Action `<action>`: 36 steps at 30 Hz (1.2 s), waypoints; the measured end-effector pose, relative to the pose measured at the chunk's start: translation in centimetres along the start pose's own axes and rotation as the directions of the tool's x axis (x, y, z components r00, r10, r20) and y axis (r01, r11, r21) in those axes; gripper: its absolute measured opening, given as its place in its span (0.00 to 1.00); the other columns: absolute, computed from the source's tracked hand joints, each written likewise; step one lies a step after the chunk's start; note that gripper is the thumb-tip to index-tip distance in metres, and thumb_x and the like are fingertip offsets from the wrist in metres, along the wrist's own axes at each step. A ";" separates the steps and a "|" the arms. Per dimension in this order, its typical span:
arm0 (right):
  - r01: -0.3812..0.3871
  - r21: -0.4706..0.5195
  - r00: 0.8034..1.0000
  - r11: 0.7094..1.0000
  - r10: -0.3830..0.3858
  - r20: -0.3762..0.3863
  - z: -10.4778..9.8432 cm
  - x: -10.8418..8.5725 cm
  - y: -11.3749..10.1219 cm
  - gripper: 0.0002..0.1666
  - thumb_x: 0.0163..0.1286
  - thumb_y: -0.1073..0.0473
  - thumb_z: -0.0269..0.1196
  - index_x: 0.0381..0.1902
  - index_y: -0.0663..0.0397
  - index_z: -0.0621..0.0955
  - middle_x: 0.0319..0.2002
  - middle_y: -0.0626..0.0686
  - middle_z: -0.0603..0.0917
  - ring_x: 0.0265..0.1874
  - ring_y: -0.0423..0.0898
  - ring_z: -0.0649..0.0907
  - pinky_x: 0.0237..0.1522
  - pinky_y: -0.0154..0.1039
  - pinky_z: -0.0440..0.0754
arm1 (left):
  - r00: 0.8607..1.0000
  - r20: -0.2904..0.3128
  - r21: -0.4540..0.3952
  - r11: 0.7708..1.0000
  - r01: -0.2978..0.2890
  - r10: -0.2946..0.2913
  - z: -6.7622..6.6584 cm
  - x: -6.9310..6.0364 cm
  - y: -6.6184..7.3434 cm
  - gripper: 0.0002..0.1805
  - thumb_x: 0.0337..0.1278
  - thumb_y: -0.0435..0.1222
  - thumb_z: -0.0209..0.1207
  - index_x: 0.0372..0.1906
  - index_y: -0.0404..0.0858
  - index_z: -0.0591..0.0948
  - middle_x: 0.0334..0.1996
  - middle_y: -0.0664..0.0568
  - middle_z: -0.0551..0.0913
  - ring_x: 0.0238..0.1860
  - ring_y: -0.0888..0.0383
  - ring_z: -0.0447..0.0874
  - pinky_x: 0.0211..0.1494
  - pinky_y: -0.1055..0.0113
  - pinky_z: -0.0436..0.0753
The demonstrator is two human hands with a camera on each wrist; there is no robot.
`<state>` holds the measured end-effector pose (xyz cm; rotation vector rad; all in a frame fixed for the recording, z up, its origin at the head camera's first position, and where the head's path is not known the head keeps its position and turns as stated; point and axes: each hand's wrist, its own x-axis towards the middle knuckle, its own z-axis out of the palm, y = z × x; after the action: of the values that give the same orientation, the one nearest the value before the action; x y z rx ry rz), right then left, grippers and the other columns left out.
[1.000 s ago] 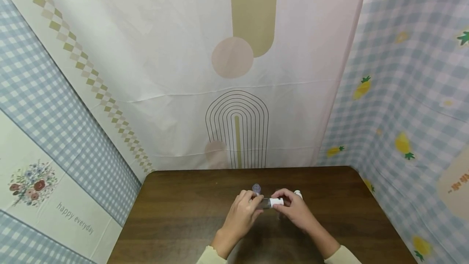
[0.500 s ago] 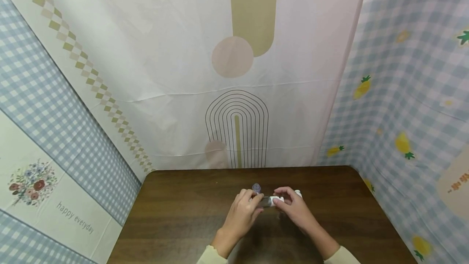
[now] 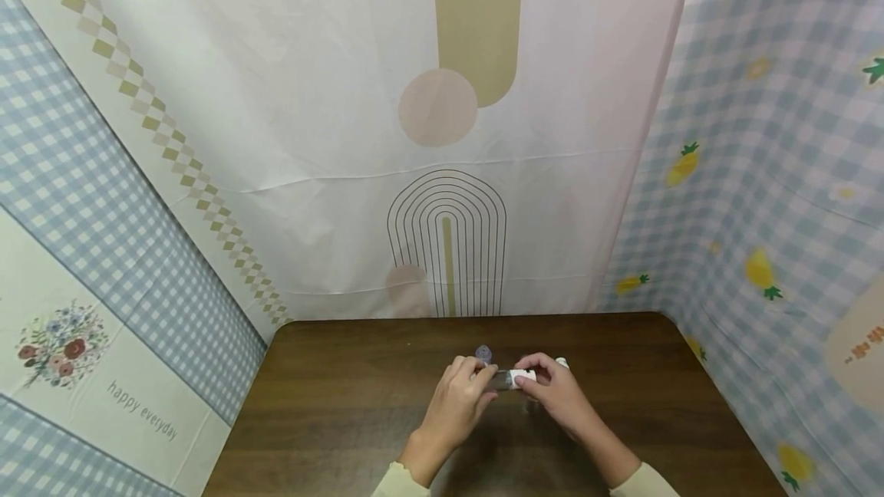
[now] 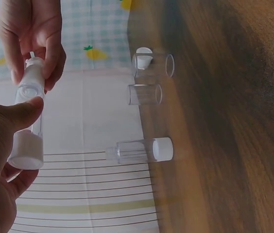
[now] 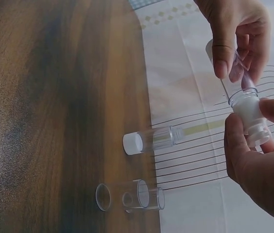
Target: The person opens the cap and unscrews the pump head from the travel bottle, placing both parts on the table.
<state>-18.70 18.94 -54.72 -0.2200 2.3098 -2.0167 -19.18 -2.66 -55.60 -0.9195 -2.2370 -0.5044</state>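
My left hand [image 3: 456, 397] grips a clear bottle [image 3: 500, 380] with a white base [image 4: 26, 150], holding it tilted above the table. At its neck, my right hand [image 3: 558, 397] pinches the white pump top [image 5: 248, 114] between thumb and fingers. The pump top sits against the threaded mouth; whether it is screwed tight I cannot tell. Beyond the hands, a second clear bottle [image 4: 139, 151] with a white base stands upright on the table, its neck uncovered.
Two clear cylindrical covers [image 4: 145, 94] [image 4: 162, 65] stand on the dark wooden table [image 3: 331, 405] near the second bottle. By the farther one shows a small white piece [image 4: 144, 59]. Patterned cloths [image 3: 311, 136] hang behind and beside the table.
My right thumb and fingers have shifted round the white pump top, the thumb now lying across its front. My left hand and the bottle have stayed nearly in place.
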 end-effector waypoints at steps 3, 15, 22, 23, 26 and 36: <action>0.038 -0.016 0.999 0.999 -0.038 0.006 -0.1 0.0 0.2 0.17 0.68 0.68 0.69 0.50 0.73 0.77 0.44 0.60 0.82 0.37 0.36 0.84 0.35 0.31 0.84 | 1.000 0.006 -0.001 1.000 0.005 -0.005 0.0 0.0 0.0 0.23 0.46 0.41 0.78 0.50 0.42 0.86 0.42 0.53 0.84 0.43 0.57 0.81 0.47 0.63 0.82; 0.131 0.046 0.990 0.990 -0.133 0.046 -0.3 0.1 0.4 0.26 0.62 0.75 0.70 0.56 0.73 0.74 0.54 0.71 0.77 0.49 0.35 0.83 0.45 0.30 0.85 | 1.000 -0.004 -0.001 1.000 0.000 0.000 0.1 0.0 -0.1 0.23 0.46 0.41 0.79 0.49 0.42 0.86 0.42 0.53 0.83 0.43 0.56 0.80 0.48 0.63 0.81; 0.096 0.057 0.995 0.994 -0.098 0.026 0.0 0.1 0.5 0.27 0.65 0.71 0.70 0.60 0.72 0.74 0.59 0.72 0.76 0.49 0.37 0.84 0.44 0.32 0.86 | 1.000 -0.016 -0.015 1.000 0.010 -0.010 0.2 -0.1 0.0 0.25 0.42 0.39 0.80 0.49 0.41 0.86 0.42 0.52 0.83 0.43 0.56 0.80 0.47 0.63 0.81; 0.064 0.057 0.998 0.996 -0.064 0.010 0.1 0.1 0.4 0.26 0.67 0.69 0.69 0.60 0.72 0.74 0.59 0.71 0.76 0.47 0.37 0.85 0.44 0.34 0.87 | 1.000 -0.019 -0.014 1.000 0.010 -0.010 0.2 -0.1 0.0 0.25 0.42 0.39 0.80 0.49 0.41 0.86 0.42 0.52 0.83 0.43 0.57 0.80 0.47 0.63 0.81; -0.021 0.065 1.000 0.998 0.022 -0.006 0.2 0.0 0.0 0.23 0.72 0.65 0.66 0.59 0.73 0.74 0.58 0.70 0.77 0.43 0.39 0.86 0.43 0.39 0.89 | 1.000 -0.027 -0.014 1.000 0.006 -0.007 0.3 -0.1 -0.1 0.25 0.41 0.38 0.81 0.49 0.41 0.86 0.41 0.52 0.83 0.42 0.56 0.80 0.47 0.62 0.81; -0.003 0.063 0.999 0.998 0.001 0.033 -0.1 0.0 0.1 0.20 0.73 0.67 0.64 0.54 0.80 0.74 0.49 0.65 0.80 0.38 0.37 0.85 0.42 0.38 0.89 | 1.000 -0.026 -0.006 1.000 -0.005 0.005 0.2 -0.2 -0.1 0.24 0.43 0.39 0.80 0.49 0.41 0.86 0.42 0.53 0.83 0.43 0.56 0.80 0.47 0.63 0.81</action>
<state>-18.73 19.06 -54.84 -0.2459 2.2228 -2.0648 -19.30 -2.69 -55.90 -0.9168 -2.2102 -0.5188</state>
